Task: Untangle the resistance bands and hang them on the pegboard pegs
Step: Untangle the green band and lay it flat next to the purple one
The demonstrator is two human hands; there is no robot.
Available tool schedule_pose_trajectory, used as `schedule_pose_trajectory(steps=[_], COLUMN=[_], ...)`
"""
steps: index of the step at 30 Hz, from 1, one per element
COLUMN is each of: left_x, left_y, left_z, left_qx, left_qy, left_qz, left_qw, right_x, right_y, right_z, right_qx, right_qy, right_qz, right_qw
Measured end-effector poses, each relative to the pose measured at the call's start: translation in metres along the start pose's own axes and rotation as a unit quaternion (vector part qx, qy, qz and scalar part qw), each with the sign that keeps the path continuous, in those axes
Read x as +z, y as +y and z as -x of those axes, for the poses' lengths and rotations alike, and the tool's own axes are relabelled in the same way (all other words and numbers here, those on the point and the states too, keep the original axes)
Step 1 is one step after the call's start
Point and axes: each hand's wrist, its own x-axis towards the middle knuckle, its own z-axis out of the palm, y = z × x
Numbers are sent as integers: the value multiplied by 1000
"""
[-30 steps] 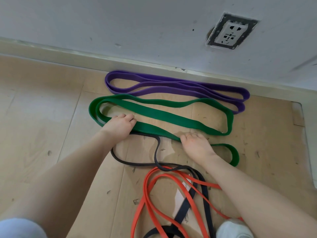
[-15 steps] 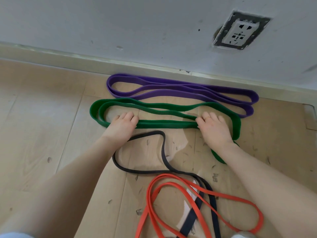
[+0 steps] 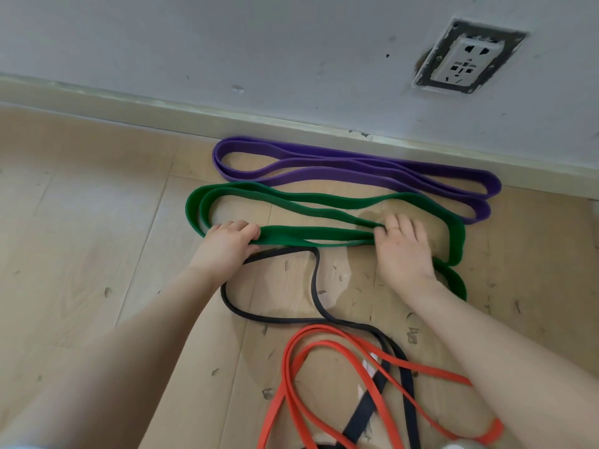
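Green band (image 3: 317, 234) lies folded flat on the wood floor (image 3: 81, 222) just in front of the purple band (image 3: 356, 170) by the wall, left hand (image 3: 227, 244) curled over its near strands and right hand (image 3: 400, 244) pinching them, likely to keep it apart from the black band (image 3: 316, 280) and orange band (image 3: 327, 348) crossing nearer.

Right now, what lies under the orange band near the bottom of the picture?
The black band passes under the orange band, with the wooden floor beneath both. Where the black band runs below the picture's edge cannot be seen.
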Motion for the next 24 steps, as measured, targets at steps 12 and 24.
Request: schedule_pose_trajectory(steps=[12, 24], left_x=[-2, -9], left_y=[-18, -12], left_z=[12, -27], left_qx=[13, -28], left_qy=[17, 108], left_qz=[-27, -120], left_qw=[999, 987], right_x=[-34, -5], right_y=[-101, -11], right_z=[-34, -35], right_qx=[-172, -65], right_qy=[42, 67], right_qz=[-125, 11], right_qw=[976, 996])
